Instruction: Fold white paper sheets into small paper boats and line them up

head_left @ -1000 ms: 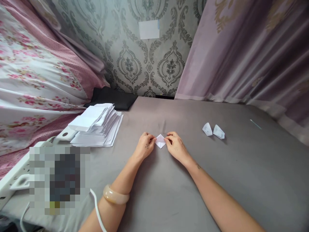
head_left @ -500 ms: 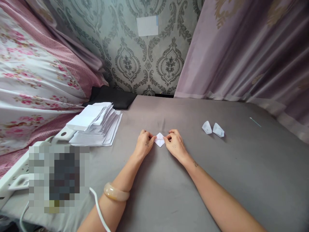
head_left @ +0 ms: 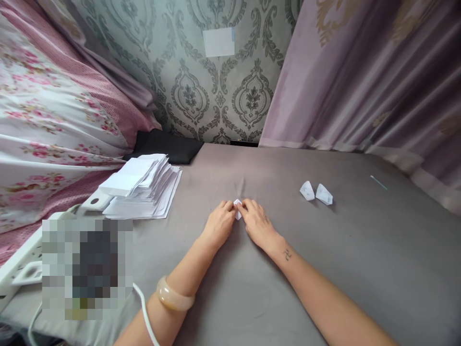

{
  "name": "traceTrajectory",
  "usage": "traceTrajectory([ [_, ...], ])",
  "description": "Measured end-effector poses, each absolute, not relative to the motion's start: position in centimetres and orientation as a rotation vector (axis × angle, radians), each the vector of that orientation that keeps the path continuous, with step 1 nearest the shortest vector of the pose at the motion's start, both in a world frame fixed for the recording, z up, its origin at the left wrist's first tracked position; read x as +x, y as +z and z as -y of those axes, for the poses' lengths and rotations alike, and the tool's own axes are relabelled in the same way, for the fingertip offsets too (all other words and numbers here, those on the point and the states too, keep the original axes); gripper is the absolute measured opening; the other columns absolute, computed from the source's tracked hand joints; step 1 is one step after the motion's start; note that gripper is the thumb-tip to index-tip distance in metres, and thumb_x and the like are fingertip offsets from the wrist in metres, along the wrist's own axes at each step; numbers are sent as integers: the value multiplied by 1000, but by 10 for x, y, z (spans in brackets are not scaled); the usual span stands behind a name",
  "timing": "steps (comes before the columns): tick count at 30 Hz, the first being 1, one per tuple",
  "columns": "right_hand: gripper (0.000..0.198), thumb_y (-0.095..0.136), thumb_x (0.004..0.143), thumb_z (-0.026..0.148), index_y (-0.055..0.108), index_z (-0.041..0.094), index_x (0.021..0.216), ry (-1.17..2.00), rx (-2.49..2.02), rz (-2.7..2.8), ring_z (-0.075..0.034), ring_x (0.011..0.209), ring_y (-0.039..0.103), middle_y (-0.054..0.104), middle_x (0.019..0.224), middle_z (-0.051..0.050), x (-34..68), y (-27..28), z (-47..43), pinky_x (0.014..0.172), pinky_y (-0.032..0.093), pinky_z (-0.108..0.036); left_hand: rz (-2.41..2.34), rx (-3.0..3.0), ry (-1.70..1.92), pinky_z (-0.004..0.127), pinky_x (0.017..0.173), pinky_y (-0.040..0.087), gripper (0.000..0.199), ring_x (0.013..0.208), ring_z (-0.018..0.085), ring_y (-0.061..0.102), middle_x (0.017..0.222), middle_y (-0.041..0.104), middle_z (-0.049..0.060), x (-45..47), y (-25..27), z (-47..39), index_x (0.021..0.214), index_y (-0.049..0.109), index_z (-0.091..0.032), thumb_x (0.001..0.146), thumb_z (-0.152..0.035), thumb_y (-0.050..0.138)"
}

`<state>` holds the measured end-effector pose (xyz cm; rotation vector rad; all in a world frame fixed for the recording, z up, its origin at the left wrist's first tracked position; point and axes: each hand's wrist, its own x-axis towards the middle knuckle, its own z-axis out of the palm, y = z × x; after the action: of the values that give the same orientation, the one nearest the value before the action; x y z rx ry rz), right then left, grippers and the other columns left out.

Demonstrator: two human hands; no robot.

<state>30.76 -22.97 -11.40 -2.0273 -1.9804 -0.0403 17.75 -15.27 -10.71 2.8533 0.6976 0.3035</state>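
Observation:
A small folded piece of white paper (head_left: 238, 216) lies on the grey cloth in the middle of the head view, mostly covered by fingers. My left hand (head_left: 220, 221) is closed at its left side, thumb and fingertips on the paper. From the right, my right hand (head_left: 257, 222) grips it too, its thumb and fingertips pressed near the top. Only the upper tip and a lower sliver of the paper show between the hands. To the right sit two folded white paper pieces (head_left: 324, 194), standing a little off the cloth.
A tall stack of white paper (head_left: 144, 187) stands at the left, with a black folded item (head_left: 169, 146) behind it. A white power strip (head_left: 21, 269), a white cable (head_left: 144, 307) and a blurred-out patch are nearer. A thin stick (head_left: 379, 182) lies far right on the grey cloth (head_left: 360, 269).
Both hands have come closer together over the folded paper, covering more of it. The right thumb has moved inward onto it. The view has shifted slightly.

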Motion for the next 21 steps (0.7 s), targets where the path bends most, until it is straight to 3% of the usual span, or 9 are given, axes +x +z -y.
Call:
traceTrajectory([
  [4, 40, 34, 90, 7, 54, 18, 122, -81, -2106, 1988, -24, 92, 52, 58, 103, -14, 301, -114, 232, 77, 44, -36, -789, 2780, 351, 34, 88, 44, 32, 98, 24, 52, 101, 59, 12, 174, -107, 162, 98, 61, -14, 77, -2, 39],
  [10, 42, 32, 85, 1, 57, 13, 116, -63, -2095, 1983, -24, 94, 51, 58, 103, -15, 303, -114, 238, 77, 45, -34, -915, 2568, 576, 33, 85, 45, 22, 92, 22, 57, 97, 63, 11, 175, -110, 160, 82, 66, -17, 84, -16, 44],
  [16, 24, 44, 82, 8, 66, 17, 88, 61, -1904, 1755, -19, 90, 54, 59, 94, -8, 319, -117, 232, 83, 44, -29, -1180, 2137, 641, 29, 76, 46, 17, 72, 15, 57, 80, 59, 6, 181, -114, 139, 76, 66, -15, 81, -23, 52],
  [21, 15, 53, 83, 22, 61, 18, 71, 184, -1825, 1525, -15, 77, 56, 58, 80, -3, 325, -127, 217, 75, 45, -27, -1169, 2030, 612, 30, 78, 44, 10, 76, 15, 54, 84, 54, 5, 184, -117, 132, 76, 67, -15, 75, -21, 60],
])
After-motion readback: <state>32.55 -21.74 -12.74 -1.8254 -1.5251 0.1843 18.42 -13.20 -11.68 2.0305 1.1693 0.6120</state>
